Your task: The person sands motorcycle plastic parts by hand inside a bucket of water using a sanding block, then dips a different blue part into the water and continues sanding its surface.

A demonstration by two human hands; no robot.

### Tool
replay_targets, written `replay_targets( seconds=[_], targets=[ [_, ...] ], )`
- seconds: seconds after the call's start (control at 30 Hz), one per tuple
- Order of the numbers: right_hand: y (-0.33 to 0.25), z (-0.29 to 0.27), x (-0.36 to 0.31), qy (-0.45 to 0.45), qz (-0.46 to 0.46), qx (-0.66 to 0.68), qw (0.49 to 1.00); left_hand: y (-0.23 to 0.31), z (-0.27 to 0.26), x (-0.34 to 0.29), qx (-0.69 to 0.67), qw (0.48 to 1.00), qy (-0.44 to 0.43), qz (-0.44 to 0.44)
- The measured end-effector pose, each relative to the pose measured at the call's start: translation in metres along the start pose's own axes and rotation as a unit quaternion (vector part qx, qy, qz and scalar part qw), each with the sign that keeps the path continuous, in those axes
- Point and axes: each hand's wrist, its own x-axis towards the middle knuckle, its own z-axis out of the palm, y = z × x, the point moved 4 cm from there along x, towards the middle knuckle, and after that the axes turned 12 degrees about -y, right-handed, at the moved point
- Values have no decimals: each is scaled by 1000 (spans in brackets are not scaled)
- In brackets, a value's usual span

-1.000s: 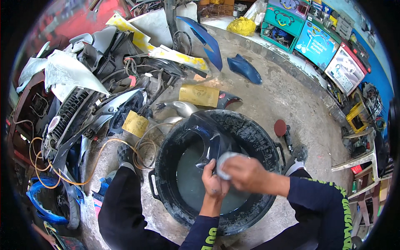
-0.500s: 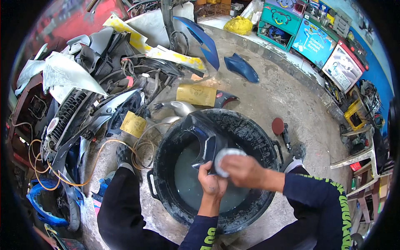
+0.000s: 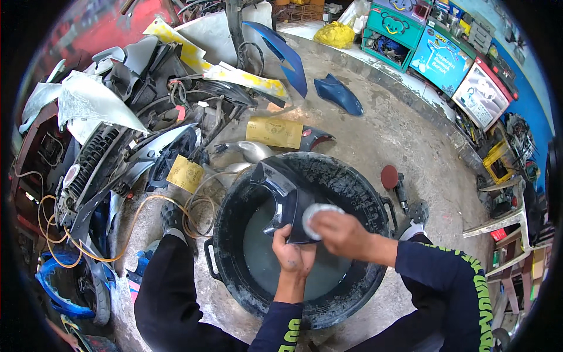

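- Panel [image 3: 297, 205], dark and glossy with a curved cut-out, held tilted above the water inside the round tub.
- Left hand [image 3: 295, 258] clenched on the panel's near edge, thumb over it, remaining fingers mostly hidden.
- Right hand [image 3: 341, 236] grasping a round grey-white pad [image 3: 312, 219], fingers bent across the top; pad overlapping the panel's right side in view, actual contact hard to tell.
- Beneath both hands, a black tub [image 3: 360, 193] with whitish scuffs, two side handles and cloudy water [image 3: 263, 255].
- Just right of the tub, a dark power tool [image 3: 401, 195] with a red-brown disc [image 3: 389, 176], near the right shoe [image 3: 419, 212].
- Beyond the tub, a silver-grey part [image 3: 253, 151], a yellowish printed sheet [image 3: 274, 131] and a dark part [image 3: 316, 138] with a red mark.
- Left of the tub, a smaller yellowish sheet [image 3: 185, 173] and a looping orange hose [image 3: 141, 205].
- Farther left, heaped vehicle parts, including a white panel [image 3: 97, 102] and a coil spring [image 3: 92, 161].
- Farther beyond, on the floor, a blue curved piece [image 3: 339, 95].
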Motion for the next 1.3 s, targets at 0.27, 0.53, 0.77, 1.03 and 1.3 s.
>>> replay_targets(
  seconds=[0.27,0.53,0.77,1.03,1.3],
  targets=[
    [11,-3,-3,0,-4,-60,998,-5,-1,1,8,1000,-3,-21],
    [-3,-6,0,2,-11,-67,998,4,3,0,20,999,-18,-20],
    [11,-4,-3,18,56,-14,998,-3,2,-1,33,999,-10,-34],
    [40,-4,-5,54,98,69,991,3,0,-4,70,997,-12,-34],
    [36,10,-12,77,99,78,989,5,-12,-7,71,997,-13,-20]
  ],
)
